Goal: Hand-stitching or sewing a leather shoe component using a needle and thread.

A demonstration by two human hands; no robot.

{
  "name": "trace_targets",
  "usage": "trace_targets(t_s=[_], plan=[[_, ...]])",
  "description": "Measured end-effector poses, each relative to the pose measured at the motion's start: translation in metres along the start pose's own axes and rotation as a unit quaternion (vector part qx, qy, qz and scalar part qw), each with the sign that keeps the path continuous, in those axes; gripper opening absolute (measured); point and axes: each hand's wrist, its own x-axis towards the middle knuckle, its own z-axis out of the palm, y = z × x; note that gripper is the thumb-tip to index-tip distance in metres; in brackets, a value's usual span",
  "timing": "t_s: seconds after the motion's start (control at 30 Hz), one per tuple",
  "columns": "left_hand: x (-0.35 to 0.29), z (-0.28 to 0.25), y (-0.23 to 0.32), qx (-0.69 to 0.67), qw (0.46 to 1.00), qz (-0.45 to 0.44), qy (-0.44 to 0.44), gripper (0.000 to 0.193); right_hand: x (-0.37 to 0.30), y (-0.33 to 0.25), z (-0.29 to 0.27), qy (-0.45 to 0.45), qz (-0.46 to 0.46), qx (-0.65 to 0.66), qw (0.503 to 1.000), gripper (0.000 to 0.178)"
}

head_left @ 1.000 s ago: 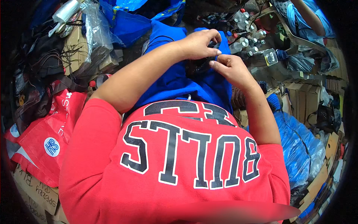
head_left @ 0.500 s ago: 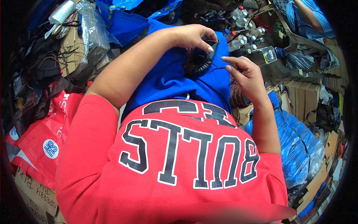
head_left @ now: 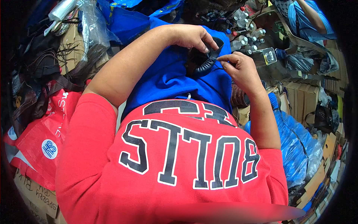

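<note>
On my lap, over bright blue cloth, lies a black shoe upper (head_left: 204,67), a curved leather-like piece with a ridged, gathered edge. My left hand (head_left: 194,38) grips its far rim between thumb and fingers; part of the piece is hidden under that hand. At the piece's right edge, the thumb and forefinger of my right hand (head_left: 240,71) are pinched together on a thin dark thread (head_left: 217,68) that runs to the upper. Whether a needle is also in that pinch is too small to tell.
Clear bottles (head_left: 248,41) stand beyond my right hand. A blue plastic-wrapped bundle (head_left: 289,140) lies by my right elbow, a red bag (head_left: 44,138) at my left. Cardboard (head_left: 72,52) and plastic lie far left. A person's arm in a blue sleeve (head_left: 309,22) shows far right.
My right hand has moved left and in against the upper, its fingertips now at the piece's edge. The upper has turned slightly, showing more of its rim; my left hand keeps hold.
</note>
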Motion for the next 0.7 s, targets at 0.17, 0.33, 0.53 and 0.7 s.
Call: trace_targets(t_s=[0.17,0.33,0.53,0.7], plan=[[0.001,0.0,0.001,0.016,1.0,0.014,-0.004,0.04,0.001,-0.002,0.002,0.001,0.007,-0.025,1.0,0.014],[0.008,0.0,-0.001,0.004,1.0,0.021,0.014,0.036,0.006,0.005,0.008,0.011,-0.013,0.01,1.0,0.013],[0.02,0.001,-0.008,-0.001,0.998,0.063,0.029,0.031,0.015,0.019,-0.001,-0.045,-0.008,0.047,0.998,0.014],[0.024,0.001,-0.012,0.037,0.998,0.053,0.027,0.032,0.019,0.033,0.008,-0.053,-0.02,0.112,0.992,0.016]])
